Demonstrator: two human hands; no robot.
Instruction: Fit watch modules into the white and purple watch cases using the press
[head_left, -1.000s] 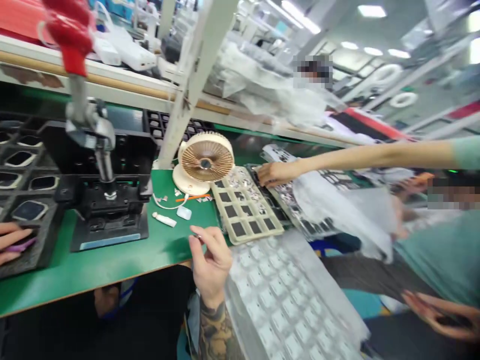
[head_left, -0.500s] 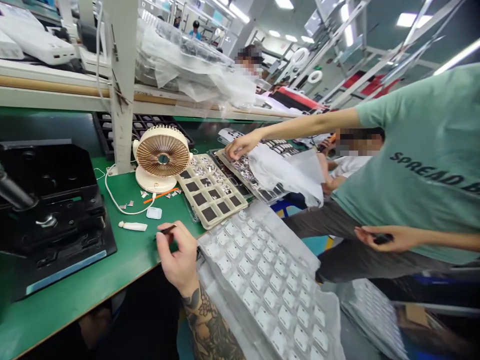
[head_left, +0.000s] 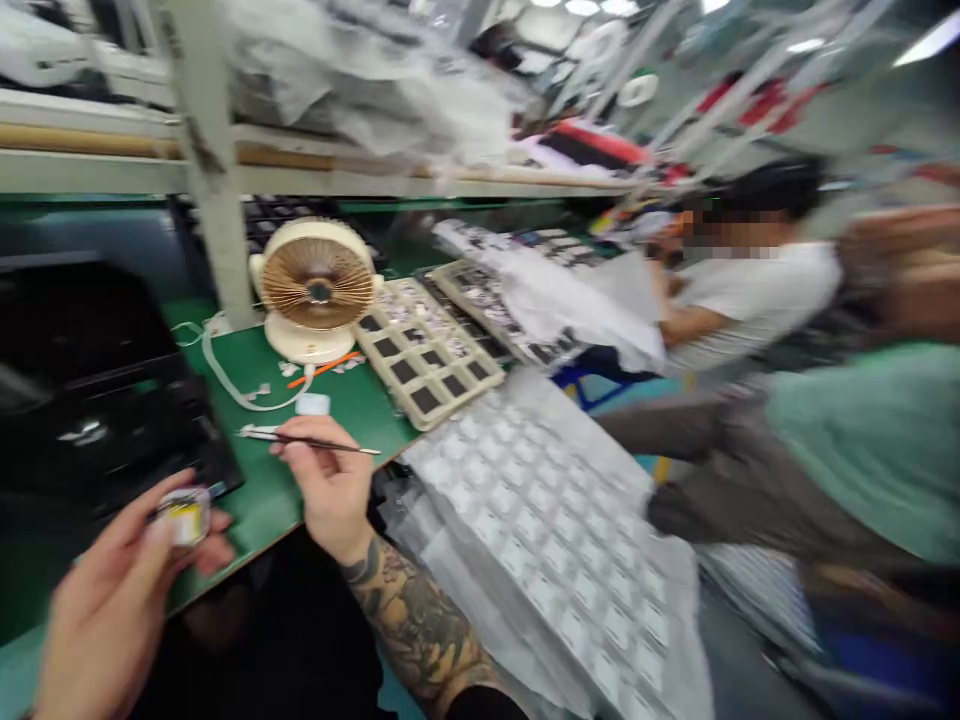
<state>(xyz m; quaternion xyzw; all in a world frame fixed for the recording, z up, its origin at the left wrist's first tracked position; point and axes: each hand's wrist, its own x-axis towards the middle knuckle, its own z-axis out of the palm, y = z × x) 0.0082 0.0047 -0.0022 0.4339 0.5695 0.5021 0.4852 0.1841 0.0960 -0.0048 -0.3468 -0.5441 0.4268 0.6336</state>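
My left hand (head_left: 124, 590) is closed on a small rounded case (head_left: 184, 515), pinched between thumb and fingers at the bench's front edge. The case has a pale rim and a yellow patch inside; blur hides finer detail. In my right hand (head_left: 334, 495) is a slim dark stick-like tool (head_left: 330, 443) with a pale end pointing right. Its exact kind cannot be made out. Just left of those fingers lies a white tube (head_left: 255, 432) on the green bench (head_left: 352, 410). A small white block (head_left: 313, 404) sits behind the right hand.
A cream fan (head_left: 316, 290) stands behind my hands, near an orange stick (head_left: 324, 370). A compartment tray (head_left: 427, 360) holds small parts. Covered trays of white pieces (head_left: 540, 530) lie to the right. A black machine (head_left: 97, 380) is at left. Two people are at right.
My left hand has come into view with the small case. My right hand has shifted left, its dark tool now lying crosswise. The standing co-worker has drawn the arm back from the trays and moved right.
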